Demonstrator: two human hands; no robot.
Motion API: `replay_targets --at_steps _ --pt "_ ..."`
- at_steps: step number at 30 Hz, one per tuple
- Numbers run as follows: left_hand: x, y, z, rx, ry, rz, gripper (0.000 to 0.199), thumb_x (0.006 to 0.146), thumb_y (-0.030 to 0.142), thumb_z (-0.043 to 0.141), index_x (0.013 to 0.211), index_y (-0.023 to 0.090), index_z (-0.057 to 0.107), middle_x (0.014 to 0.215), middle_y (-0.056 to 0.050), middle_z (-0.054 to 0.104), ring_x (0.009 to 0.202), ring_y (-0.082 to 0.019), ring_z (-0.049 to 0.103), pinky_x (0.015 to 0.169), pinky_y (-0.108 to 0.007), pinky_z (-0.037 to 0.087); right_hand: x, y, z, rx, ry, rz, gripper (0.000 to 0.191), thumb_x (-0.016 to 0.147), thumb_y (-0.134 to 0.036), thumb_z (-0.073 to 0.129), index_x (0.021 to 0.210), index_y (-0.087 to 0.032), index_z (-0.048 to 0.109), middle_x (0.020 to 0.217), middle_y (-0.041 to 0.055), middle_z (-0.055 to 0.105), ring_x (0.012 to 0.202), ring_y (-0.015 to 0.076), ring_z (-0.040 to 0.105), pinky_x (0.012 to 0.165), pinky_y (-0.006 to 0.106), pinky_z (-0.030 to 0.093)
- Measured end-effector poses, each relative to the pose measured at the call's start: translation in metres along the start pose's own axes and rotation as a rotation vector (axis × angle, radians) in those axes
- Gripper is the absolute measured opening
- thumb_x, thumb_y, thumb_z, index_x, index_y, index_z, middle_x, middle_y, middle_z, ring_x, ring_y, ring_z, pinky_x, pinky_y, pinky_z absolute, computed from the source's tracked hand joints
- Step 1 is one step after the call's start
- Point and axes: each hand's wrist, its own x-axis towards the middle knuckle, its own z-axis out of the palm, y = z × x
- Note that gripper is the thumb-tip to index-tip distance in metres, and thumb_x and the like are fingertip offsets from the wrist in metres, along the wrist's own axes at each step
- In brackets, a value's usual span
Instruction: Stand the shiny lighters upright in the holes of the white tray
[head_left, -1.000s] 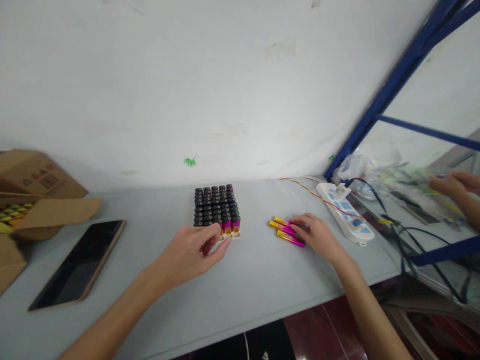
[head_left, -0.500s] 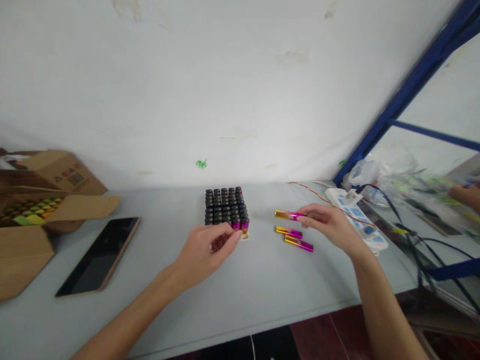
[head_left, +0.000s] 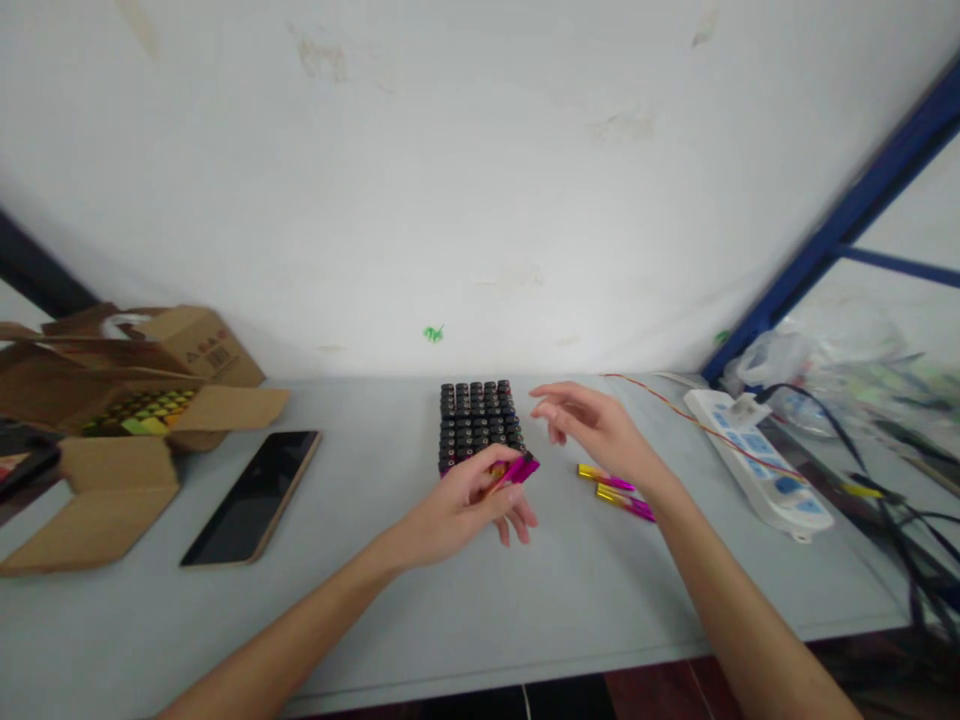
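Observation:
My left hand (head_left: 461,505) is closed on slim gold-and-purple tubes (head_left: 527,466); two purple ends with a black bit between them poke out past the thumb and forefinger. Its other fingers hang loosely below. In front of that hand stands a tight block of upright black-topped tubes (head_left: 478,415), whose near rows it partly covers. My right hand (head_left: 589,425) hovers to the right of the block with fingers apart and nothing in them. Under its wrist two more tubes, an upper tube (head_left: 604,477) and a lower tube (head_left: 625,502), lie side by side on the table.
A smartphone (head_left: 255,497) lies on the table (head_left: 360,640) at left, beside an open cardboard box (head_left: 232,408) of yellow-and-black items. On the right are a white power strip (head_left: 757,465), cables, plastic bags (head_left: 772,360) and a blue frame (head_left: 847,215). A wall rises behind.
The tube that my right hand held has left it, and tubes now show in my left hand. My left hand has lifted off the block's front corner. The view has turned a little left.

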Motion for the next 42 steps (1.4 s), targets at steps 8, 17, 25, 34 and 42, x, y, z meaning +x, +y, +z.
replay_targets --at_steps 8,17,25,34,42 --pt "0.001 -0.005 0.001 -0.100 0.016 -0.089 0.037 0.098 0.051 0.063 0.107 0.024 0.040 0.085 0.001 0.068 0.054 -0.008 0.052 0.051 -0.022 0.039 0.011 0.070 -0.021 -0.363 0.312 -0.054 0.049 0.106 -0.056 0.044 0.124 -0.019 0.070 0.098 0.0079 0.078 0.069 0.0163 0.070 0.066 0.029 0.057" --pt "0.007 -0.003 -0.001 -0.324 0.041 -0.264 0.056 0.095 0.068 0.046 0.068 0.020 0.045 0.054 0.008 0.030 0.048 -0.008 0.022 0.050 -0.025 0.019 -0.006 0.070 -0.023 -0.451 0.402 0.011 0.047 0.100 -0.061 0.055 0.083 -0.020 0.072 0.063 0.0008 0.073 0.052 0.0156 0.068 0.061 0.027 0.053" --pt "0.007 -0.011 -0.007 -0.367 0.060 -0.289 0.045 0.094 0.057 0.043 0.068 0.021 0.041 0.057 0.008 0.025 0.050 -0.009 0.019 0.049 -0.023 0.019 -0.008 0.064 -0.018 -0.559 0.444 0.002 0.056 0.100 -0.062 0.050 0.065 -0.021 0.065 0.046 -0.0021 0.061 0.042 0.0129 0.057 0.056 0.026 0.044" --pt "0.009 -0.012 -0.001 -0.279 0.147 -0.315 0.035 0.092 0.048 0.042 0.070 0.020 0.042 0.059 0.008 0.026 0.049 -0.009 0.020 0.047 -0.021 0.021 -0.007 0.065 -0.018 -0.580 0.400 0.009 0.051 0.101 -0.054 0.051 0.064 -0.021 0.065 0.048 -0.0023 0.063 0.043 0.0128 0.059 0.057 0.026 0.043" --pt "0.008 -0.007 -0.001 -0.331 0.139 -0.327 0.049 0.097 0.064 0.045 0.075 0.020 0.044 0.061 0.009 0.027 0.050 -0.007 0.020 0.048 -0.020 0.020 -0.008 0.066 -0.019 -0.561 0.384 0.010 0.050 0.101 -0.054 0.051 0.066 -0.021 0.064 0.049 -0.0022 0.064 0.044 0.0137 0.060 0.058 0.026 0.044"
